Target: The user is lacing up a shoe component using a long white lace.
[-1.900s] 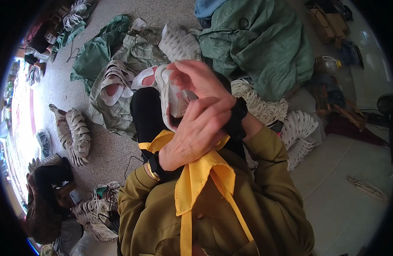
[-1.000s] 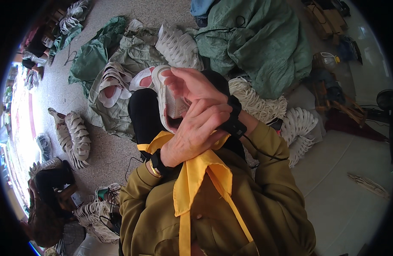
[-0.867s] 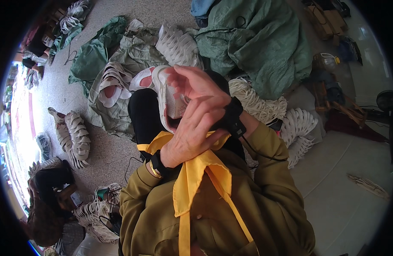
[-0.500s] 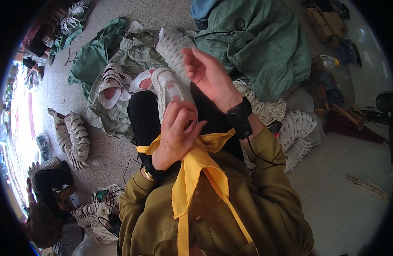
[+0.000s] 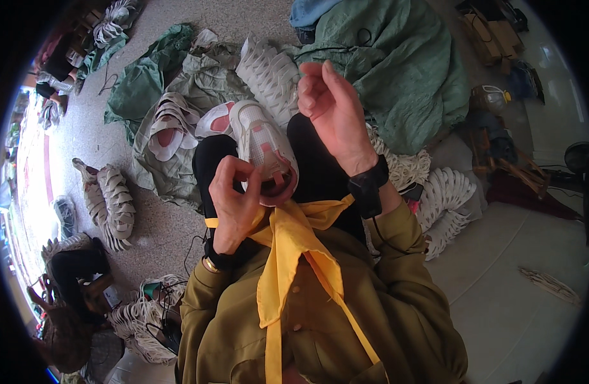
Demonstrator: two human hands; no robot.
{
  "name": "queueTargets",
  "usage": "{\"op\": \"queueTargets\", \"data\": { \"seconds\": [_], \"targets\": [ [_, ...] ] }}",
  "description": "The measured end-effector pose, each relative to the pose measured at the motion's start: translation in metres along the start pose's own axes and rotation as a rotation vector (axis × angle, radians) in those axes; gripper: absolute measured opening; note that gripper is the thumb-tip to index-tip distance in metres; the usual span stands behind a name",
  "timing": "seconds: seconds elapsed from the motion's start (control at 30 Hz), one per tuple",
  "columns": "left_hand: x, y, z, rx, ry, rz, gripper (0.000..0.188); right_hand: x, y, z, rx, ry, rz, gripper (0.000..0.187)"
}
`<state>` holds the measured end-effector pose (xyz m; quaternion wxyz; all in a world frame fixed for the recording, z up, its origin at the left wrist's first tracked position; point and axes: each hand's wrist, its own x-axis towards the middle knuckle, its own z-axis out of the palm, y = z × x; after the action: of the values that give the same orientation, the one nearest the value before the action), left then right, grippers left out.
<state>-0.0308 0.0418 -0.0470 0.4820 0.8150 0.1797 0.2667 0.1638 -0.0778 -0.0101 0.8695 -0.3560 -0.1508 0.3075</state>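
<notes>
A white sneaker [image 5: 256, 132] with pink inner lining rests on my lap, its toe away from me and its opening toward me. By the left edge of that opening is my left hand [image 5: 232, 198], thumb and forefinger closed in a pinch; whatever they hold is too small to make out. Raised beyond my right knee, my right hand [image 5: 336, 112] is apart from the shoe. Its fingers are curled in with the thumb near the forefinger, and I cannot make out anything between them. A yellow cloth [image 5: 294, 240] hangs knotted below the shoe's heel.
White and pink shoe uppers [image 5: 168, 131] lie on a grey-green sheet ahead. Nested stacks of white pieces [image 5: 269, 73] sit beside a large green sack [image 5: 397, 70]. More stacks [image 5: 109, 198] are on the left floor, white cord bundles [image 5: 147, 320] near-left. Other people sit at the far left.
My left hand has moved left and back off the shoe's opening, uncovering it. My right hand has shifted right, farther from the shoe.
</notes>
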Motion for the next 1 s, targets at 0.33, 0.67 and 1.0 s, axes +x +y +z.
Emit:
{"op": "queueTargets", "data": {
  "seconds": [0.33, 0.67, 1.0],
  "targets": [
    [-0.001, -0.018, -0.007, -0.189, -0.066, -0.255, 0.019, -0.006, 0.002, -0.008, -0.234, 0.203, -0.108, 0.04],
    [0.006, -0.041, -0.012, -0.667, -0.094, -0.529, 0.017, -0.011, 0.026, -0.026, -0.552, 0.186, 0.041, 0.033],
    [0.036, -0.063, -0.004, -1.145, -0.047, -0.681, 0.015, -0.04, 0.044, -0.047, -0.768, 0.123, 0.186, 0.031]
  ]
}}
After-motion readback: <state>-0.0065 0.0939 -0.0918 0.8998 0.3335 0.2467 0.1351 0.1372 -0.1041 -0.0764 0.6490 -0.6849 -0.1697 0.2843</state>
